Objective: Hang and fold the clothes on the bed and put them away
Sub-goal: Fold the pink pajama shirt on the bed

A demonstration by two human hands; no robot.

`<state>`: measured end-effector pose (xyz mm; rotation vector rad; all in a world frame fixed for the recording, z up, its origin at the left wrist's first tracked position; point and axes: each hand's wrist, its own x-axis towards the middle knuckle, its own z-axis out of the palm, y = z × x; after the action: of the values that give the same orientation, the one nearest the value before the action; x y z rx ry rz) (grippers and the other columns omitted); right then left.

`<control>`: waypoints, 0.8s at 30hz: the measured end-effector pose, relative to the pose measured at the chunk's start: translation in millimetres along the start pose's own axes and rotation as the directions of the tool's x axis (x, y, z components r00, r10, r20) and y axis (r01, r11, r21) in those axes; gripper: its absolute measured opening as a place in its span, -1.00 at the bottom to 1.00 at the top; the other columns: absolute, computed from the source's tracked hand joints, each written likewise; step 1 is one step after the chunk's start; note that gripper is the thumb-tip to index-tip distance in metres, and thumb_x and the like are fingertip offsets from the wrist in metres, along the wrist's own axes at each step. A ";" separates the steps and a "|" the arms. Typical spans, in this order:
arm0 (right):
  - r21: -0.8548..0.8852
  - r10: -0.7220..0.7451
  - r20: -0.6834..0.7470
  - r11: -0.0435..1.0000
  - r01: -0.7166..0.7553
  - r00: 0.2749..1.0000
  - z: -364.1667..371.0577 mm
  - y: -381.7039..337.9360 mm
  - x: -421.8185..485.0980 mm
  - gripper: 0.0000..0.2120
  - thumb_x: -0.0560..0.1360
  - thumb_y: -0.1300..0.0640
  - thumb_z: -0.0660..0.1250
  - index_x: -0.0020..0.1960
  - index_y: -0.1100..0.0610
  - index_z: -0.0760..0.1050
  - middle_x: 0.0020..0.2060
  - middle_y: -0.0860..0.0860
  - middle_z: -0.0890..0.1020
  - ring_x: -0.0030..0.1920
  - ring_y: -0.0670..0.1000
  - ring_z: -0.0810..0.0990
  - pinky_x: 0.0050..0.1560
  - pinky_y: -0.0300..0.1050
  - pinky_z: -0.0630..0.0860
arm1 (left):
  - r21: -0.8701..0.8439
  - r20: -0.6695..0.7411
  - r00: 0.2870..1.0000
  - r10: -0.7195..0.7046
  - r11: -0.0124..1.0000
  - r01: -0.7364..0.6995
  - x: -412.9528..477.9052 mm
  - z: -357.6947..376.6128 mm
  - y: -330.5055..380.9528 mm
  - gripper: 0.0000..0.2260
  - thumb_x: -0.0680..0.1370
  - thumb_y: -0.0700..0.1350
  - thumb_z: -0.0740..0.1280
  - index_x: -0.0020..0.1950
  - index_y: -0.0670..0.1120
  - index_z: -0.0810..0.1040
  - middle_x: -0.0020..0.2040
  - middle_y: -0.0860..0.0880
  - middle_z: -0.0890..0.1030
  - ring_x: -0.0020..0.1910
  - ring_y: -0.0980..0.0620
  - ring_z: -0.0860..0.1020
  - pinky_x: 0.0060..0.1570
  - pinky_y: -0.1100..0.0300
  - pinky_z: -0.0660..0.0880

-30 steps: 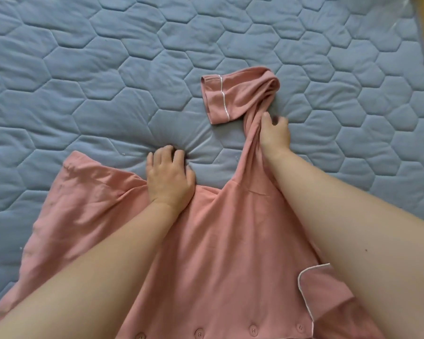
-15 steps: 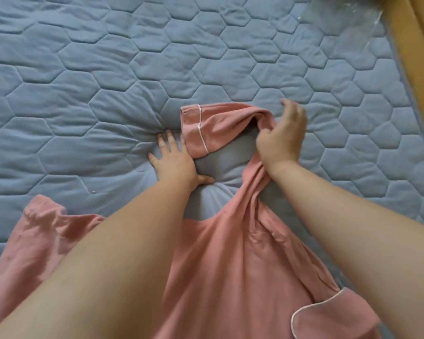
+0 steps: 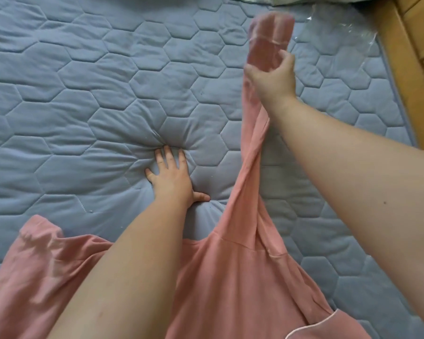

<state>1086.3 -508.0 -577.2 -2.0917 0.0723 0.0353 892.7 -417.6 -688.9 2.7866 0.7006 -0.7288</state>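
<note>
Gripping the sleeve (image 3: pixel 267 37) near its cuff, the right hand (image 3: pixel 272 80) holds it up, fingers curled round cloth; the left hand (image 3: pixel 173 176) presses flat on the bed (image 3: pixel 83 106), holding nothing. Rest of the pink top (image 3: pixel 218 277) lies on bed, near side. Fabric prob. soft, light, floppy: take at shoulder seams.

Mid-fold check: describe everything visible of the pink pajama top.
The pink pajama top is soft salmon fabric with white piping at a lower edge. Its body lies spread and wrinkled on the blue quilted bed cover, partly hidden by both forearms. One long sleeve, twisted, is held up off the cover by the right hand, which grips it below the blurred cuff. The left hand presses flat on the cover, not on the top.
</note>
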 end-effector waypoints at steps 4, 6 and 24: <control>-0.150 -0.040 -0.114 0.988 0.023 0.993 -6.9 21.5 -13.8 -0.61 0.49 0.15 0.31 0.27 0.26 0.38 0.19 0.12 0.48 0.21 0.06 0.46 0.10 -0.37 0.29 | 0.009 0.002 1.000 0.000 1.000 0.000 -0.5 -1.8 0.6 0.22 0.22 0.48 0.35 0.55 -0.10 -0.25 0.55 -0.18 -0.23 0.52 -0.21 -0.22 0.37 -0.31 0.09; -0.231 0.151 -0.242 0.951 -0.208 0.958 -17.2 48.7 -28.6 -0.68 0.51 0.12 0.24 0.19 0.27 0.43 0.18 0.17 0.53 0.21 0.15 0.50 0.14 -0.14 0.35 | 0.014 0.008 1.000 -0.001 1.000 0.000 -0.8 -2.3 1.3 0.21 0.23 0.48 0.35 0.55 -0.09 -0.26 0.55 -0.18 -0.24 0.52 -0.21 -0.22 0.37 -0.30 0.09; -0.339 0.329 -0.275 0.846 -0.411 0.904 -117.0 142.8 -108.7 -0.73 0.55 0.08 0.28 -0.06 0.28 0.60 -0.04 0.23 0.65 -0.03 0.15 0.59 -0.01 -0.08 0.44 | -0.163 -0.077 0.997 0.027 0.986 -0.039 -22.0 2.7 -5.3 -0.15 0.48 0.30 0.27 0.57 0.01 -0.10 0.58 -0.11 -0.12 0.54 -0.15 -0.15 0.42 -0.25 -0.03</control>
<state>967.8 -676.3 -636.4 -2.4450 0.6500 0.0722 872.1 -422.5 -680.5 2.6793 0.6920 -0.5366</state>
